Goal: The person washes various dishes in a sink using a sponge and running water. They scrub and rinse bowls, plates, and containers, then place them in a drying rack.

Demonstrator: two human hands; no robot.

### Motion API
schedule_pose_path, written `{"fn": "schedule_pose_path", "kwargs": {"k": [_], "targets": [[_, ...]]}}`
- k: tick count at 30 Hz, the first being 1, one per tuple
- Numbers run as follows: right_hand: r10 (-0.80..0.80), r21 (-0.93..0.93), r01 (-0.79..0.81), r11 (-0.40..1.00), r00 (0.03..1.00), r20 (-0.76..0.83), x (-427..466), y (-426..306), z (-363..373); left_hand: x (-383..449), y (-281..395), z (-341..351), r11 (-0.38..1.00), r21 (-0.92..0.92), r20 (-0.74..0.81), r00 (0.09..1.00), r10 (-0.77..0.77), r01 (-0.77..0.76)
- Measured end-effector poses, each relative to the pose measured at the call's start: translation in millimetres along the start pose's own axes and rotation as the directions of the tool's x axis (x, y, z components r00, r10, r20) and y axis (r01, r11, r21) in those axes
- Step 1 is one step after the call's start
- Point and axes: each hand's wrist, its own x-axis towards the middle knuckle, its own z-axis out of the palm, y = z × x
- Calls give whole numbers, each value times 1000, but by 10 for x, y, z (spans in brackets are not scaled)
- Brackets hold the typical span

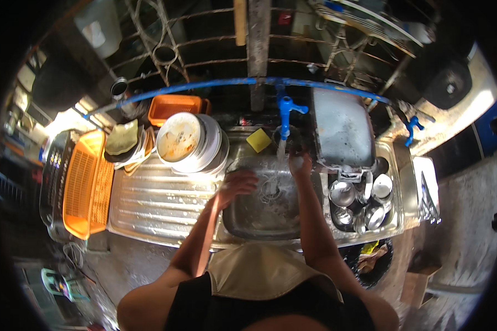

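Note:
My left hand (239, 184) hovers over the left rim of the stainless steel sink basin (269, 225), fingers stretched out and nothing in them. Beside the running water (281, 149), at the back right of the basin, is my right hand (300, 164). White foam sits on it, and its fingers are dark and blurred, so whether they hold anything cannot be told. The stream falls from a blue plastic faucet (286, 116). A yellow sponge (259, 140) lies on the ledge behind the basin. Water and some suds wet the basin floor.
Stacked bowls and plates (180, 136) stand on the left drainboard (157, 207), near an orange plastic basket (87, 186). At right, a soapy rectangular lidded pan (343, 126) leans above a second basin holding metal bowls (342, 193). A blue pipe (190, 87) crosses behind.

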Motion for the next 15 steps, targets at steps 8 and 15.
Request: {"fn": "schedule_pose_path", "kwargs": {"k": [8, 15], "targets": [[35, 544, -545, 638, 726, 687, -389, -333, -49, -1711, 175, -1418, 881, 355, -567, 678, 468, -312], [-348, 732, -279, 622, 739, 577, -773, -1794, 488, -639, 1124, -2468, 896, 205, -346, 828, 442, -394]]}}
